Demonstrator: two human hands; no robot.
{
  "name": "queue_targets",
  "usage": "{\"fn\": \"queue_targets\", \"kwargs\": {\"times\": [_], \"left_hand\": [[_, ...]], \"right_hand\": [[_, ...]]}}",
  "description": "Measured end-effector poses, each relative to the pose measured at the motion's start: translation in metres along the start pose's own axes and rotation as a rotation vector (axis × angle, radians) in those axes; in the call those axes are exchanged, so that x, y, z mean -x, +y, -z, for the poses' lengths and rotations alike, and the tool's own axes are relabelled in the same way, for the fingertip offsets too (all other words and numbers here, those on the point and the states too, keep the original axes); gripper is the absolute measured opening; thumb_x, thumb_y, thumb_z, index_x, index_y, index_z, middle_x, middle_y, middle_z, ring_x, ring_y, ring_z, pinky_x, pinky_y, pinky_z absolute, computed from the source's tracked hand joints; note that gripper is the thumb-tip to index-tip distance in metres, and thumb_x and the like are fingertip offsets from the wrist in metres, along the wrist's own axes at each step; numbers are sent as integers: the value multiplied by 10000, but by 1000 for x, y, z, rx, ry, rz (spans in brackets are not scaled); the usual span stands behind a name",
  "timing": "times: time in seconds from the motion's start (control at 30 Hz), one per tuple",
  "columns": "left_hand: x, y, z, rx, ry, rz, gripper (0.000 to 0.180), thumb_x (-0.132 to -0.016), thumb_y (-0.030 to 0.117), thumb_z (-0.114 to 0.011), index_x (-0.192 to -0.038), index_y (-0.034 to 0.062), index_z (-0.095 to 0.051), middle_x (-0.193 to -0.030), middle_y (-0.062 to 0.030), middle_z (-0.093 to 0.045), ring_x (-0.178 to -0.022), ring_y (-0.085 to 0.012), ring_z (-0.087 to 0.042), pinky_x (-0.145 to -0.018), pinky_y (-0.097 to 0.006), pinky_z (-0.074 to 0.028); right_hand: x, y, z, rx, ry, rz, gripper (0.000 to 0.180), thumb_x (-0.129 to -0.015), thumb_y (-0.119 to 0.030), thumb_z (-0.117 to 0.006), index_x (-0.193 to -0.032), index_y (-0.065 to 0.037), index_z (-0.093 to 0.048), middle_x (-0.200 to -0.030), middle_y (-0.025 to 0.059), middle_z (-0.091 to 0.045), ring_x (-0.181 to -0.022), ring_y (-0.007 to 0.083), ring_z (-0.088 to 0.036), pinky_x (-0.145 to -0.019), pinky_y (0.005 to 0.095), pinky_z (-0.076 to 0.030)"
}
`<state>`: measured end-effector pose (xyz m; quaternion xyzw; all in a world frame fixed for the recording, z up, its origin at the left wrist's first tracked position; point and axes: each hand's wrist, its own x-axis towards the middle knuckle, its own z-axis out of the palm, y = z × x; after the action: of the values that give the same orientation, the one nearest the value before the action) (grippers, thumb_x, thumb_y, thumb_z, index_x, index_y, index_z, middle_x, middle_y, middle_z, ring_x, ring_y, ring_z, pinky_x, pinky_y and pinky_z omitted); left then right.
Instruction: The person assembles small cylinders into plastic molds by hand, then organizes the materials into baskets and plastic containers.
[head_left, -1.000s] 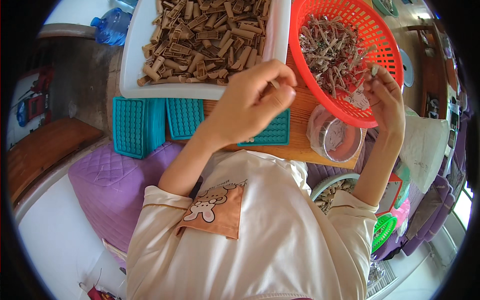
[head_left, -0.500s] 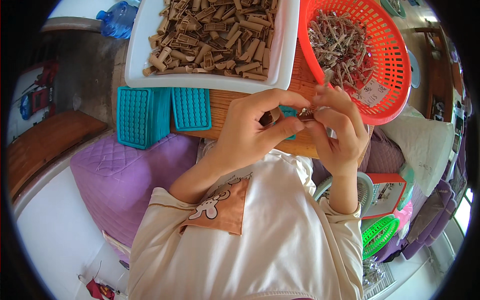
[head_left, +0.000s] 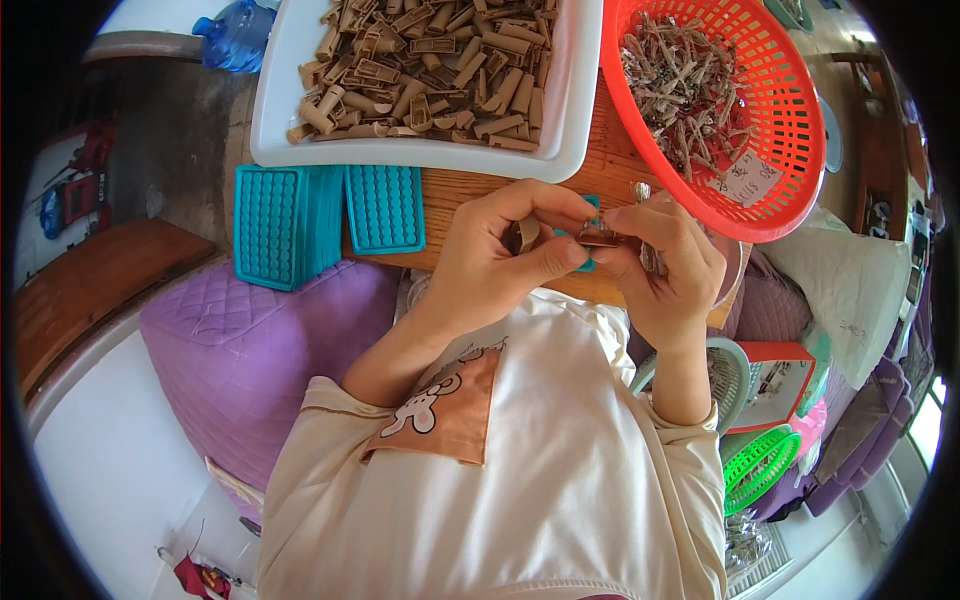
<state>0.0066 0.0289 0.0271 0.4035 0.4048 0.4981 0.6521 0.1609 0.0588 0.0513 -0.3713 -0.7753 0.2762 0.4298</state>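
My left hand (head_left: 500,245) is closed, and a brown plastic shell (head_left: 523,235) shows inside its curled fingers. Its thumb and forefinger meet those of my right hand (head_left: 672,255) at a small brown piece with shiny metal on it (head_left: 598,239). My right hand is closed too, pinching that piece from the other side. A slim silvery metal part (head_left: 641,189) sticks up behind the right fingers; whether they grip it I cannot tell. Beneath the hands, a teal tray (head_left: 592,204) is mostly hidden.
Beyond my hands stands a white bin (head_left: 420,156) of brown plastic shells. A red basket (head_left: 785,110) holding metal parts is at the far right. Teal ridged trays (head_left: 270,225) are stacked at left beside another teal tray (head_left: 385,210), on the wooden table (head_left: 450,190).
The brown piece has shifted slightly left and down between the fingertips. My right fingers have lowered and re-angled, and the silvery part now shows behind them.
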Motion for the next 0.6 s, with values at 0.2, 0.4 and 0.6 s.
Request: {"fn": "queue_targets", "kwargs": {"times": [0.2,0.4,0.6], "left_hand": [[1,-2,-1,220,-24,51,314,-774,33,-536,-1073,23,-441,-877,-49,-549,-597,-29,-410,-501,-159,-328],[1,3,-7,447,122,115,380,-812,-13,-408,-1176,25,-307,-1048,-117,-484,-902,-146,-507,-742,-242,-448],[10,5,-3,198,-6,0,425,-759,-41,-533,-1148,13,-372,-1071,-122,-482,-953,-177,-521,-785,-277,-466]], "right_hand": [[9,0,0,-63,49,-76,267,-579,-27,-708,-795,-6,-553,-714,77,-568,-568,144,-541,-480,236,-431],[20,-4,-11,-294,242,-326,238,-609,24,-685,-800,5,-545,-695,74,-564,-544,106,-512,-449,216,-384],[18,-12,-14,-163,228,-255,167,-633,53,-653,-761,10,-555,-674,60,-558,-499,89,-467,-427,205,-352]]}}
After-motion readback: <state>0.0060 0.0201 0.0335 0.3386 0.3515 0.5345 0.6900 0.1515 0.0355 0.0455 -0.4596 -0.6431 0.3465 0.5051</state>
